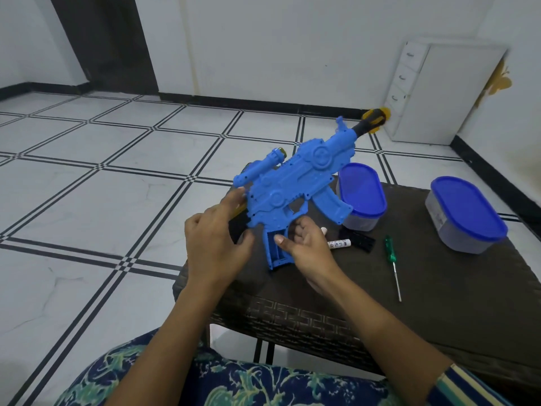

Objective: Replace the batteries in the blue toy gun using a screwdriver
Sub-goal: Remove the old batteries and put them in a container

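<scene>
The blue toy gun point(295, 177) is held tilted above the dark wicker table point(439, 288), its black and yellow muzzle pointing up to the right. My left hand point(213, 238) grips its rear end near the black stock. My right hand point(307, 247) holds the grip, thumb at the open battery compartment point(273, 250), which looks empty. A white battery point(339, 244) and a black cover piece point(363, 241) lie on the table just right of my right hand. The green-handled screwdriver point(392, 263) lies further right, untouched.
Two plastic containers with blue lids stand on the table, one point(361, 197) behind the gun and one point(465, 215) at the right. A white drawer unit point(433, 92) stands by the wall. Tiled floor lies to the left of the table edge.
</scene>
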### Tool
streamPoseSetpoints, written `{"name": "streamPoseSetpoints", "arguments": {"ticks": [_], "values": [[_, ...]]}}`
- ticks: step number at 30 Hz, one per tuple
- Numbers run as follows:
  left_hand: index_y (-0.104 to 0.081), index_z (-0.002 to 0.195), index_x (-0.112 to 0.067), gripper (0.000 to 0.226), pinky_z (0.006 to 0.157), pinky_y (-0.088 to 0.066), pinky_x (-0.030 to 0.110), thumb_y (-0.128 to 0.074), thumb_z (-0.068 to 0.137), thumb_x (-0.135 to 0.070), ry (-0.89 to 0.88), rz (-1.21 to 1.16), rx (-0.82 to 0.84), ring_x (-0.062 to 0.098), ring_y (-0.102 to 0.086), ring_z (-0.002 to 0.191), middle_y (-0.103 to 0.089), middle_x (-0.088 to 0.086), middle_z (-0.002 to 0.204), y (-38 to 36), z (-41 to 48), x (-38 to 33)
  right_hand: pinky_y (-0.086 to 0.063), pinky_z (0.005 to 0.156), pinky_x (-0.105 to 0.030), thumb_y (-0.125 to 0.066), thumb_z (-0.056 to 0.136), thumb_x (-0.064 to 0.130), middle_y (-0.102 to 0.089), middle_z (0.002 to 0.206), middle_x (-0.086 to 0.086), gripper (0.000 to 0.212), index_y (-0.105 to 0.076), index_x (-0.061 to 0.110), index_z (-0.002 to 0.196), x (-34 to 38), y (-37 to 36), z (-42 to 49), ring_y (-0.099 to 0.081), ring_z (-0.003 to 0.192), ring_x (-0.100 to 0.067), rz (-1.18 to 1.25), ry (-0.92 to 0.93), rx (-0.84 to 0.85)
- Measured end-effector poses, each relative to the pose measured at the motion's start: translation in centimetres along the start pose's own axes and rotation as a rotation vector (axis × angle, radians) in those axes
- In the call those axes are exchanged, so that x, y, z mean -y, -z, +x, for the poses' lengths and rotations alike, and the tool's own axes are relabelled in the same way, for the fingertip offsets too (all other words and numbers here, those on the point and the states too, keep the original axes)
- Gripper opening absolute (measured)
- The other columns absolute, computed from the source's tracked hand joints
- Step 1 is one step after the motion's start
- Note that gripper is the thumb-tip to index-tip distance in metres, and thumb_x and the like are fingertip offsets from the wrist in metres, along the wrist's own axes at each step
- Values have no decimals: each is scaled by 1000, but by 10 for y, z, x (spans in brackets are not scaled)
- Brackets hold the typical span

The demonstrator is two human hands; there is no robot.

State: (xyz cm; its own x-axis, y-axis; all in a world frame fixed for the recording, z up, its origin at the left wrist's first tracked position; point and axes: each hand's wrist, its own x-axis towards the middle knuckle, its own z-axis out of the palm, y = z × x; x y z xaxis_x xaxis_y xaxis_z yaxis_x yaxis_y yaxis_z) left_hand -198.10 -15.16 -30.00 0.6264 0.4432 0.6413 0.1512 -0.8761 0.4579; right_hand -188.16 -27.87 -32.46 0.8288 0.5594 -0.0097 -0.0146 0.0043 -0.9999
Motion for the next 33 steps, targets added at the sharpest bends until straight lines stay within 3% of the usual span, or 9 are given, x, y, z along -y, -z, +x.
{"name": "streamPoseSetpoints", "arguments": {"ticks": [3,5,10,17,33], "values": [[-49,125,-27,55,94,-30,30,-59,72,-41,31,-115,-5,2,-56,97,-60,-19,112,3,2,-6,-52,95,-26,-58,89,-12,-62,125,-11,42,-50,6,126,1,-2,3,-60,116,-19,46,24,-7],[-49,124,-26,56,103,-30,37,-63,73,-45,72,-143,-16,-3,-54,98,-58,-21,109,2,2,-6,-53,92,-22,-56,89,-14,-62,124,-12,42,-49,4,126,0,-1,4,-61,114,-18,72,39,3],[-51,127,-19,57,116,-15,47,-57,83,-55,54,85,-39,13,-61,101,-66,-7,103,-7,1,-6,-52,96,-27,-56,90,-12,-62,127,-14,40,-49,5,125,-4,-3,4,-60,118,-19,97,44,29],[-61,116,-17,50,114,-18,49,-62,81,-52,70,82,-58,18,-64,97,-70,-4,101,-9,4,-4,-50,99,-30,-65,90,1,-62,129,-7,44,-49,10,130,-5,-2,6,-58,122,-15,94,39,97],[-64,114,-20,49,101,-29,37,-69,78,-53,17,116,-134,13,-63,92,-70,-7,101,-15,2,-5,-52,90,-18,-62,90,-6,-61,125,-5,42,-46,9,125,-6,-6,4,-59,113,-8,78,59,31]]}}
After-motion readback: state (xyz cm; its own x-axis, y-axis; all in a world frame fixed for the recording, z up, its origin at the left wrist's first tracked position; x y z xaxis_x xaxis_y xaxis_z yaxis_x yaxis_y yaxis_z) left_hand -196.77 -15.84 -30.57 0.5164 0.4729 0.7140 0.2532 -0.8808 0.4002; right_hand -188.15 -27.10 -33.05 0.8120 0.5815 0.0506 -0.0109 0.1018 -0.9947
